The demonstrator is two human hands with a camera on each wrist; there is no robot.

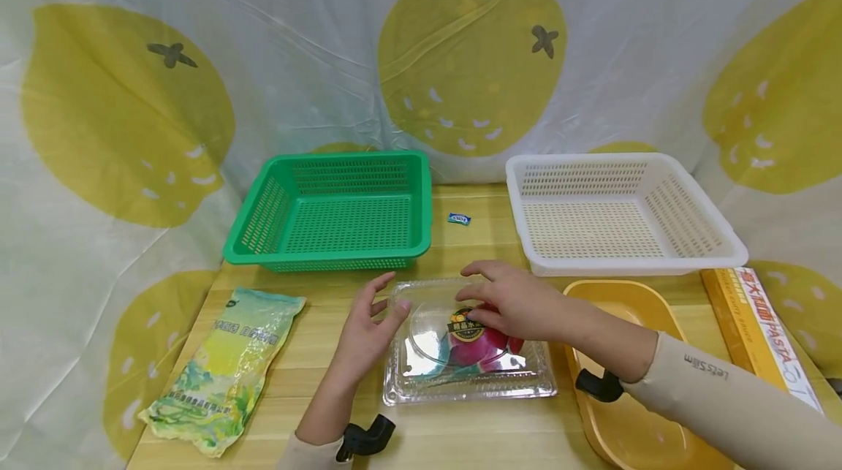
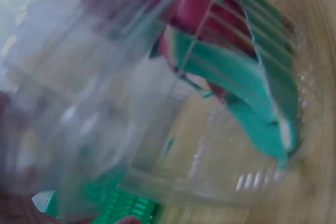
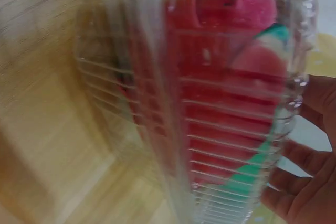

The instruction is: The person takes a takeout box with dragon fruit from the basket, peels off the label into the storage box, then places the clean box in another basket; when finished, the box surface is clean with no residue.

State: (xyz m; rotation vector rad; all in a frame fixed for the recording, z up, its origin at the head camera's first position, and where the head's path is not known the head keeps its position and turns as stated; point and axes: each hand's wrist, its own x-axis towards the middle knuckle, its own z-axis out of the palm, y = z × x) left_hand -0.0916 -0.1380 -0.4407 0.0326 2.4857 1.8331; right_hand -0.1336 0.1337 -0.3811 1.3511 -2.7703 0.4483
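A clear plastic clamshell box (image 1: 421,382) with a round black and gold label (image 1: 465,325) lies on the table between both hands. Through its wall shows a pink dragon fruit (image 3: 220,82) with green scales, also seen in the left wrist view as a pink and green fruit (image 2: 205,66). My left hand (image 1: 371,331) is at the box's left edge, fingers spread and the thumb overlapping the rim. Over the lid's right half reaches my right hand (image 1: 506,298), its fingers loosely bent. In the right wrist view, the right hand's fingertips (image 3: 275,200) come right up to the box's edge.
Behind stand a green basket (image 1: 355,262) and a white basket (image 1: 631,264), with a small blue packet (image 1: 459,218) between them. At left lies a yellow-green bag (image 1: 226,368). An orange tray (image 1: 588,411) and a pasta box (image 1: 756,331) are at right, partly under the right arm.
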